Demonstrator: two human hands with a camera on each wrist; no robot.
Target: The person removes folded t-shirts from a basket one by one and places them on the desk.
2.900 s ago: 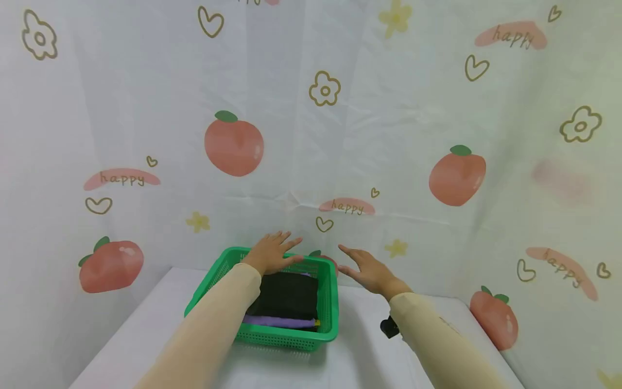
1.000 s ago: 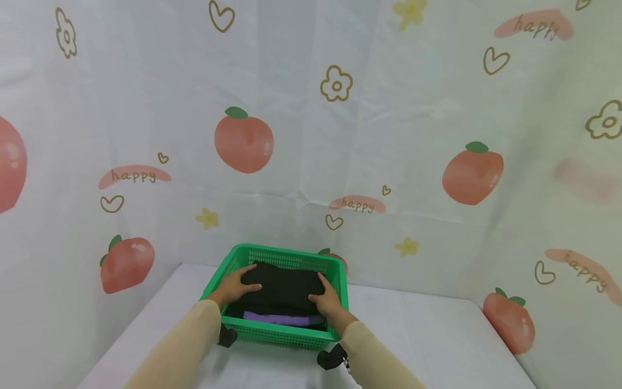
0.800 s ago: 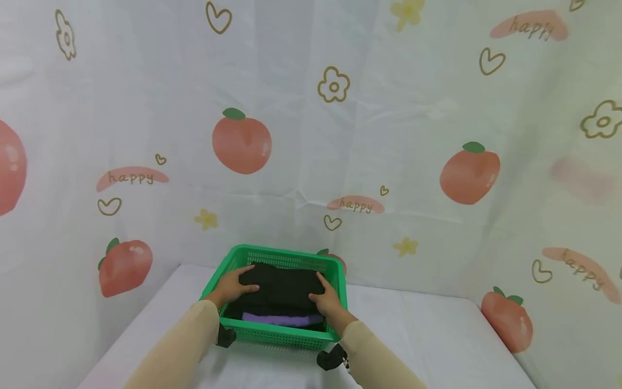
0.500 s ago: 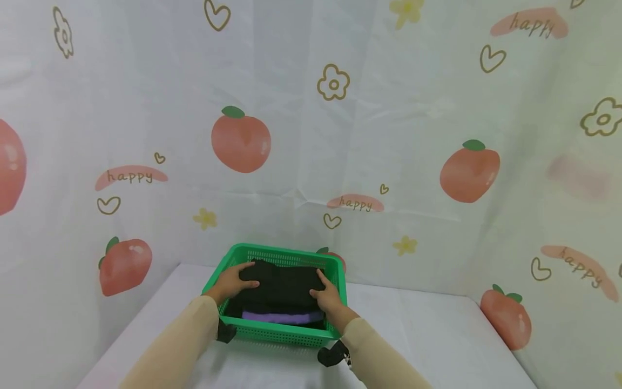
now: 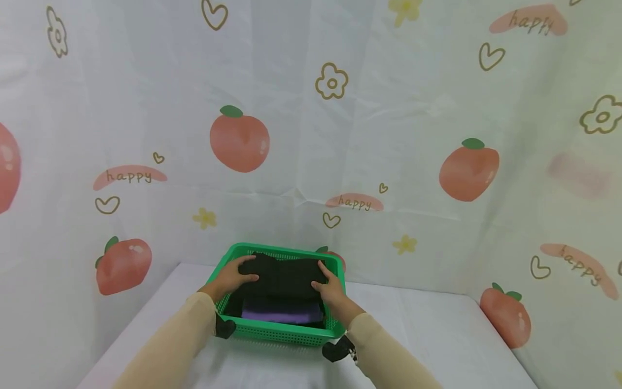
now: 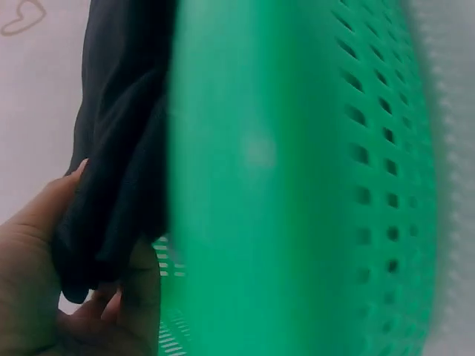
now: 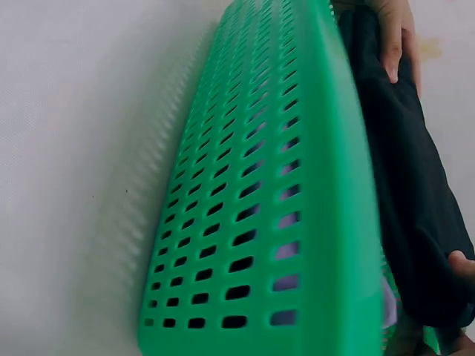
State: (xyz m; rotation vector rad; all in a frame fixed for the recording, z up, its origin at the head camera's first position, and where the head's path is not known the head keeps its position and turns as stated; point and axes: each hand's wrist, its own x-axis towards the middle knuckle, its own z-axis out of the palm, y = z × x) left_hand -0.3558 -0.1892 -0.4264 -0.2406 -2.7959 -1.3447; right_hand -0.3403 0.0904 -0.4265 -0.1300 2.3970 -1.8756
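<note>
- While your left hand (image 5: 232, 277) grips the 9 o'clock edge of the folded black garment (image 5: 282, 276) and your right hand (image 5: 330, 289) grips the 3 o'clock edge, thumbs on top and fingers curled under, hold both sides level so the fold does not sag in the middle.
- The left wrist view shows your fingers (image 6: 111, 311) wrapped round the bunched black cloth; I judge an even, firm pinch on both sides will stop the layers sliding apart.
- That garment sits inside the green basket (image 5: 272, 334), on top of a purple garment (image 5: 282, 313) showing at 6 o'clock; take only the black layer in your grip.
- Mind the basket walls, which stand close beside both hands.
- Hard to make out: your fingertips under the cloth, whether anything lies below the purple piece, and what kind of garment each is.
- Both wrist views are blurred and mostly filled by basket wall.
</note>
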